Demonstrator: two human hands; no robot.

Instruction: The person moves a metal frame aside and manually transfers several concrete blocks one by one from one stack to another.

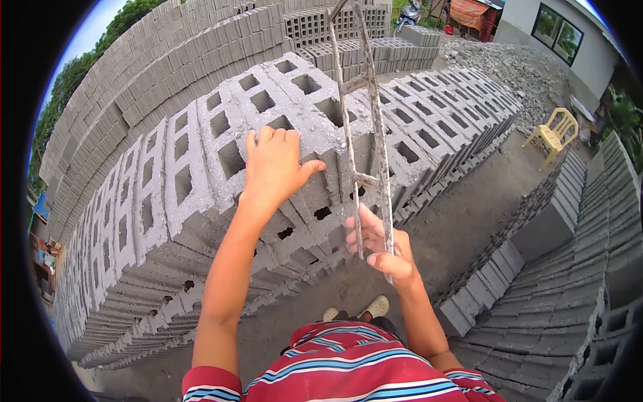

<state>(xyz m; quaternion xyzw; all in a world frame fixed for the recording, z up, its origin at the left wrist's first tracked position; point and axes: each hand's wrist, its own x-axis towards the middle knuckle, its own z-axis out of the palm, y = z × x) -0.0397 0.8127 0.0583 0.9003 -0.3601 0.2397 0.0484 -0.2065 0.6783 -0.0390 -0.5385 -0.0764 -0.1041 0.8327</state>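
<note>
My left hand (276, 164) grips the near end of a grey concrete hollow block (309, 142) on top of a long stack. Its fingertips curl at one of the block's holes, and the thumb points right, along the block's end. Lower and to the right, my right hand (383, 244) holds a narrow, ladder-like metal frame (376, 110) by its lower end. The thumb lies over the right rail and the fingers reach behind the left one. Worn and speckled, the frame rises upright in front of the blocks, with short crossbars joining its two rails.
More hollow blocks (439, 110) continue the row to the right. Tall block stacks (134, 80) stand behind, and others (556, 288) line the right side. A dirt path (462, 191) runs between, with a yellow plastic chair (553, 132) and a rubble heap (519, 70) beyond.
</note>
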